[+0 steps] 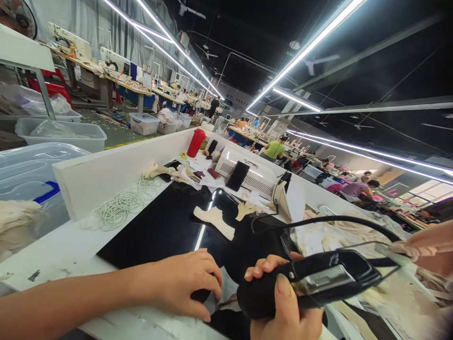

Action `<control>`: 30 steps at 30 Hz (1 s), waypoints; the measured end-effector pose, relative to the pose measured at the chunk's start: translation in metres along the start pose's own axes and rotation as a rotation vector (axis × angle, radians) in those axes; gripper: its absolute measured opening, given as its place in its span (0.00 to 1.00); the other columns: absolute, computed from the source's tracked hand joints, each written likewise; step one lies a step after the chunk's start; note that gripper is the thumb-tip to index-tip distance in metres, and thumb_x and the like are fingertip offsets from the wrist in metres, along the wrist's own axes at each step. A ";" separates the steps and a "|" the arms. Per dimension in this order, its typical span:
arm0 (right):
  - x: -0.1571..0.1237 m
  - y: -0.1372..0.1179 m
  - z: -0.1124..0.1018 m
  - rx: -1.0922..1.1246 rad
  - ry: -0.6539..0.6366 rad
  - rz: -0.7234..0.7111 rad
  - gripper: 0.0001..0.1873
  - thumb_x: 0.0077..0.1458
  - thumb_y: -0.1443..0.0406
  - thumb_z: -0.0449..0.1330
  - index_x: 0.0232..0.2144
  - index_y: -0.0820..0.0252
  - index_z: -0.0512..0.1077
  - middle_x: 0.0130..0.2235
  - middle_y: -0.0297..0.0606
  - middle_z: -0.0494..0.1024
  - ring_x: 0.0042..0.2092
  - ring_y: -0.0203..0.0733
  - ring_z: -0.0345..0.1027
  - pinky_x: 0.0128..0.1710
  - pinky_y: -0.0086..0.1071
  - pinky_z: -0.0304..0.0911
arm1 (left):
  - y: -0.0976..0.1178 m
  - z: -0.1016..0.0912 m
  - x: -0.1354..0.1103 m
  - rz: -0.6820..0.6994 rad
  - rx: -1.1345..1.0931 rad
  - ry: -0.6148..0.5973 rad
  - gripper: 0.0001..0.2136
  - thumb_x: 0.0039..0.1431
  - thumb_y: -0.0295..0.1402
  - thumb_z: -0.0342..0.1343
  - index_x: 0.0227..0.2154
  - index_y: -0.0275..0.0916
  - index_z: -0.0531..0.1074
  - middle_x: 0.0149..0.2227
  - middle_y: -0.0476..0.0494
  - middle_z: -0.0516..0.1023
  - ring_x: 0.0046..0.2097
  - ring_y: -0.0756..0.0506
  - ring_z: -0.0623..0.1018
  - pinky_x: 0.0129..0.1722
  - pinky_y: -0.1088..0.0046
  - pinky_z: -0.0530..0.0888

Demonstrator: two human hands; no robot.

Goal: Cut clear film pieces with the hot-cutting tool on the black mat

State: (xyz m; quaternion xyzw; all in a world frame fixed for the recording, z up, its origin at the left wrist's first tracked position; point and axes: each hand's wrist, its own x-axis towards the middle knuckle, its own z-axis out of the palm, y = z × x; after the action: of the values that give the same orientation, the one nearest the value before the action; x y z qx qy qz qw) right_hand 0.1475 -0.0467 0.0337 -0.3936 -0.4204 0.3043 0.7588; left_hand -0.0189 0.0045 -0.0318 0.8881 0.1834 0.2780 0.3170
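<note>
My left hand [186, 283] reaches in from the left, palm down, over the near edge of a glossy black board [152, 231]. Its fingers are bent and spread apart from the thumb; a dark patch shows between them, and I see nothing held. My right hand [293, 321] is wrapped around a black hand tool [260, 290] with a rounded end, a rivet and a metal plate; its exact kind is unclear. A thick black cable [339, 218] arches behind it. Cream cut pieces [215, 221] lie on the board beyond my hands.
Another hand [421, 245], seemingly another person's, touches the tool's far end. Tangled pale cords [122, 205] lie left. At the back stand a red bottle [196, 142], a phone [238, 175] and a white vented machine [255, 167]. A low white wall [120, 177] borders the table.
</note>
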 end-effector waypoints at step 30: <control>0.036 -0.006 -0.025 0.015 0.233 -0.057 0.24 0.46 0.62 0.73 0.45 0.53 0.70 0.29 0.28 0.76 0.28 0.37 0.69 0.26 0.31 0.74 | 0.015 -0.007 0.002 -0.045 0.074 -0.116 0.19 0.64 0.45 0.65 0.55 0.50 0.76 0.59 0.42 0.77 0.65 0.35 0.70 0.71 0.46 0.52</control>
State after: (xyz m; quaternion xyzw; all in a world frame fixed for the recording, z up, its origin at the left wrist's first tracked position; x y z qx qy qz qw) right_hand 0.1868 -0.0291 0.0446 -0.4085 -0.3382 0.2379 0.8137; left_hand -0.0196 -0.0021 -0.0167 0.9094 0.1948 0.2117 0.3003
